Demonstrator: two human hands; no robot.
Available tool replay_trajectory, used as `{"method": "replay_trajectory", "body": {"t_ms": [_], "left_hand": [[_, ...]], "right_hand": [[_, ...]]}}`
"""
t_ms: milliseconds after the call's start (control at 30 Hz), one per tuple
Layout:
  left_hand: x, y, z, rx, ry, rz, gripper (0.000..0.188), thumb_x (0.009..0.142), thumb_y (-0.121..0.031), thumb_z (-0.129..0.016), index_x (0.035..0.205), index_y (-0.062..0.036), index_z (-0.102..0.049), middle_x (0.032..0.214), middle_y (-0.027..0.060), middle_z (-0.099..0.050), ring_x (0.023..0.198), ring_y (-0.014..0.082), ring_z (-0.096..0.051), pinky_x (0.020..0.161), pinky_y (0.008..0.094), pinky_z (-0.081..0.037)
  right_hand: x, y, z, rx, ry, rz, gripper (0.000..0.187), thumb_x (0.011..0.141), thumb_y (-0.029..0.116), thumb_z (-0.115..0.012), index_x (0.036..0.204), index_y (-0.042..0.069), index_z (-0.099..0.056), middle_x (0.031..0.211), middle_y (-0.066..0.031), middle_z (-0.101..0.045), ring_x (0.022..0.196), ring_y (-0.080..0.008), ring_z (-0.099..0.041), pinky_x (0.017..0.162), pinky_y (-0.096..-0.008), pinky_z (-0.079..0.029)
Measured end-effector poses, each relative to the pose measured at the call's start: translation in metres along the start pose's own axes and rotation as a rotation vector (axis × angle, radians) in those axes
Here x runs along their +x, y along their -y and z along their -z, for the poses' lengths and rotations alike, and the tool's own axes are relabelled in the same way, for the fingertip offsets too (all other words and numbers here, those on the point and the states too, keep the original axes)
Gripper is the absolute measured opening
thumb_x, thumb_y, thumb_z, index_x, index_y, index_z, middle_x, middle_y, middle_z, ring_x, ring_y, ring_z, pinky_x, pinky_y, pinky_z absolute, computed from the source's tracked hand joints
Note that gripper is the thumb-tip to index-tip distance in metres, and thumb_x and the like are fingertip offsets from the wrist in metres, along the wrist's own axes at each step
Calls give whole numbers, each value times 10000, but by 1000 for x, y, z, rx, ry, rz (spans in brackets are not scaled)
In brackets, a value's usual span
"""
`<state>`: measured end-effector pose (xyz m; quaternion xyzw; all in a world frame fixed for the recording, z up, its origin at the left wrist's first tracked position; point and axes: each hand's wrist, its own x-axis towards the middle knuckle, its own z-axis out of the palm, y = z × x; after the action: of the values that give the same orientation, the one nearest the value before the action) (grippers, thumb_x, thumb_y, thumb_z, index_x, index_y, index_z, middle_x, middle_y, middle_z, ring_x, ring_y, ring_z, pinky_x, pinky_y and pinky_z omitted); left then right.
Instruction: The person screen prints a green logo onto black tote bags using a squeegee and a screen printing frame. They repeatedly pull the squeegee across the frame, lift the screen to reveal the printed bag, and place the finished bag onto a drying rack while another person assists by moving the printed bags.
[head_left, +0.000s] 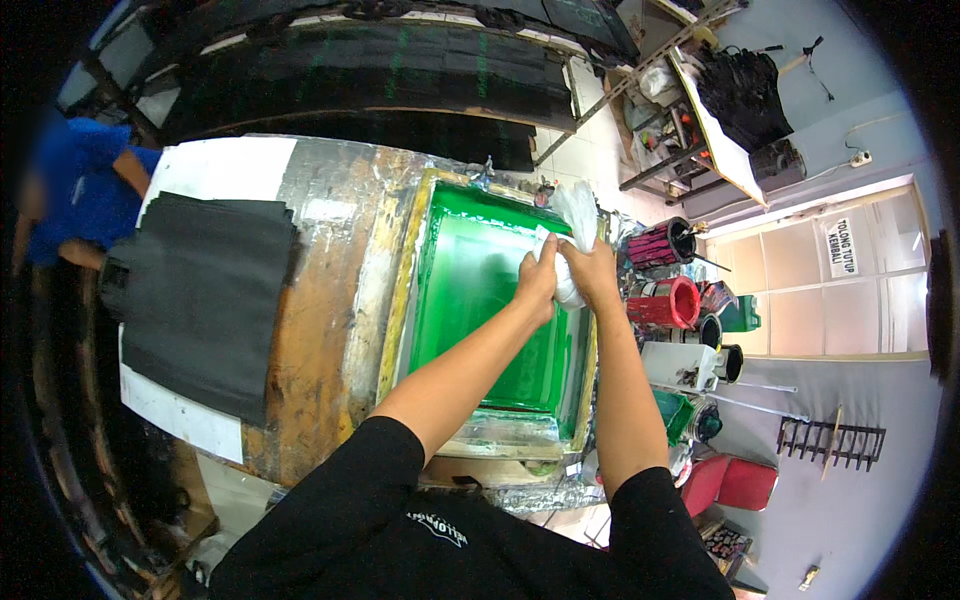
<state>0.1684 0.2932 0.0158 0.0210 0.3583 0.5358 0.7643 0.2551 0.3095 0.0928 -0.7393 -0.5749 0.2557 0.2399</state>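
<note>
A screen-printing frame (397,330) lies on the table in front of me, its mesh coated in bright green. Above its far right part, my left hand (538,283) and my right hand (592,272) are close together, both closed on a whitish, crumpled plastic bag (573,207). The bag's loose end sticks up past my fingers, and a rounded white part bulges below them. What the bag contains, if anything, cannot be made out. My fingers partly hide it.
Black sheets (205,300) are stacked on the table's left side, where a person in a blue shirt (85,190) stands. Ink buckets, including a red one (668,302), crowd the right edge. A red chair (745,483) stands lower right. Racks with dark sheets (390,75) line the back.
</note>
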Motion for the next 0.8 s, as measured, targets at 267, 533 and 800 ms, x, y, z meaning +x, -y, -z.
{"method": "replay_trajectory", "body": {"t_ms": [267, 533, 800], "left_hand": [[37, 15, -14, -128, 44, 178, 475, 1088, -431, -591, 1344, -32, -586, 1210, 120, -718, 1035, 281, -726, 895, 483, -588], [58, 32, -21, -119, 95, 326, 452, 1081, -424, -601, 1332, -49, -618, 1210, 114, -732, 1056, 277, -729, 920, 472, -584], [90, 48, -23, -162, 357, 542, 453, 1099, -502, -503, 1256, -114, -676, 1167, 112, -760, 1006, 278, -747, 936, 476, -589]], "right_hand": [[24, -13, 2, -115, -49, -69, 477, 867, 425, -733, 1112, 17, -763, 1039, -276, -756, 1015, -455, -726, 896, -497, -547], [34, -35, 4, -211, -143, -150, 526, 867, 449, -743, 1134, -5, -756, 1063, -285, -752, 1041, -452, -724, 921, -478, -540], [34, -24, 6, -402, -251, -186, 445, 907, 377, -700, 1149, 6, -740, 1080, -284, -744, 1055, -493, -703, 936, -553, -539]]}}
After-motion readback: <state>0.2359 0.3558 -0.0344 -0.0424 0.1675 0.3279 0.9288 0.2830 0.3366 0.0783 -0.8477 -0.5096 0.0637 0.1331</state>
